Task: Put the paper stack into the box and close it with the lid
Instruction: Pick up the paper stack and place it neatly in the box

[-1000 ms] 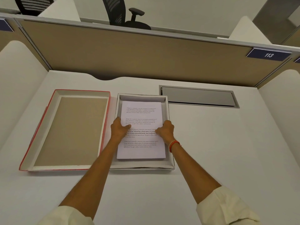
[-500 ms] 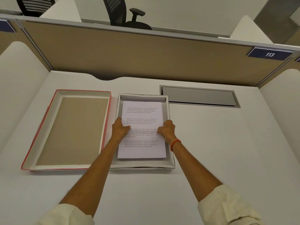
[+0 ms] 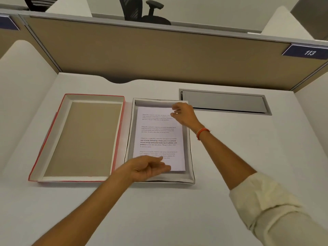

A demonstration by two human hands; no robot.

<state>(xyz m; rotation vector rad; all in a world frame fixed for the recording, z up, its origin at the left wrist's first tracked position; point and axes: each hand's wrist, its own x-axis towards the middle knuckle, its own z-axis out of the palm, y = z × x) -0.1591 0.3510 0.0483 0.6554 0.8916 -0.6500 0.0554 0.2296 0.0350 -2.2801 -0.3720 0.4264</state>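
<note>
A white paper stack [image 3: 159,135] with printed text lies flat inside the shallow grey-white box [image 3: 189,157] in the middle of the desk. My left hand [image 3: 147,168] rests at the stack's near-left corner, fingers stretched along its front edge. My right hand [image 3: 182,113] is at the stack's far-right corner, fingertips touching the sheet edge. The red-edged lid [image 3: 83,139] lies upside down, brown inside facing up, just left of the box.
A grey cable hatch [image 3: 223,102] is set into the desk behind and right of the box. Beige partition panels [image 3: 159,55] wall the desk at the back and sides. An office chair [image 3: 142,9] stands beyond the partition.
Both hands left the stack's middle edges. My left hand slid toward me to the near-left corner; my right hand moved away to the far-right corner. The stack stays in the box.
</note>
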